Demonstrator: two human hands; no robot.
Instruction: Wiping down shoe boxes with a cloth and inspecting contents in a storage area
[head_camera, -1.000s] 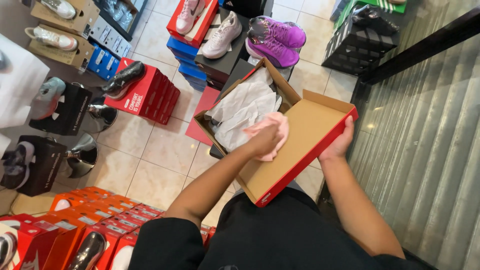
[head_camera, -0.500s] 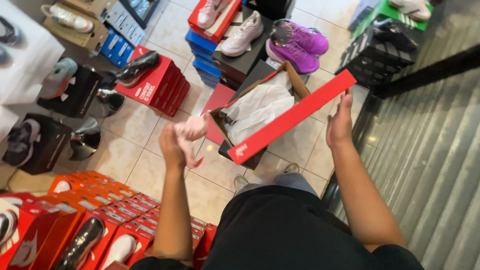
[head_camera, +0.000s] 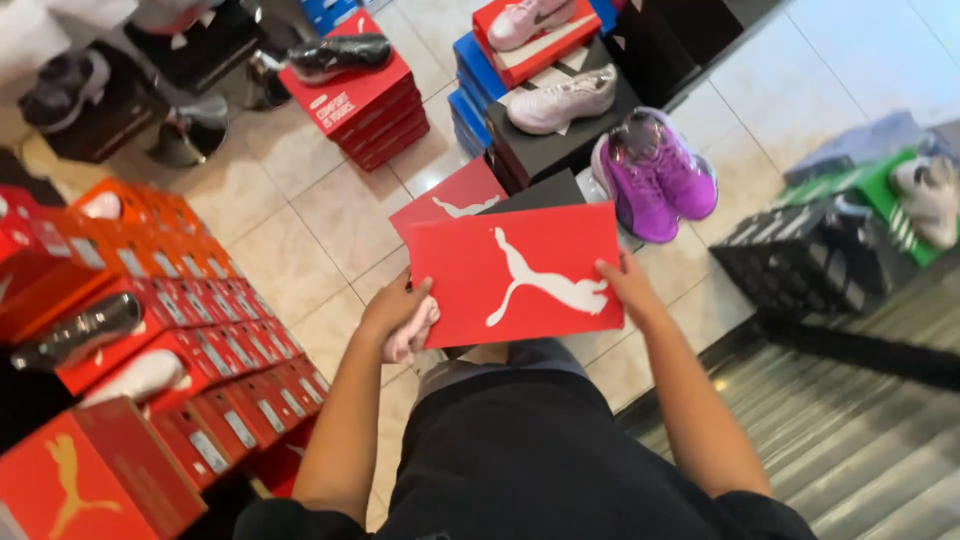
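A red shoe box (head_camera: 515, 270) with a white animal figure on its lid is held closed in front of me, above the tiled floor. My left hand (head_camera: 398, 315) grips its left edge and also holds a small pale pink thing against the box. My right hand (head_camera: 628, 285) presses on the box's right edge. Another red box lid (head_camera: 450, 200) lies just beyond it on the floor stack.
Stacked red and orange shoe boxes (head_camera: 200, 340) fill the left. Ahead stand a red box stack (head_camera: 355, 95) with a black shoe, blue and black boxes with pale sneakers (head_camera: 560, 100), purple sneakers (head_camera: 655, 170), and a black crate (head_camera: 810, 260). A ribbed metal surface (head_camera: 860, 440) lies right.
The box was open with white paper showing. Its lid swung down and it is now closed; my left hand moved back from the side onto the box's left edge.
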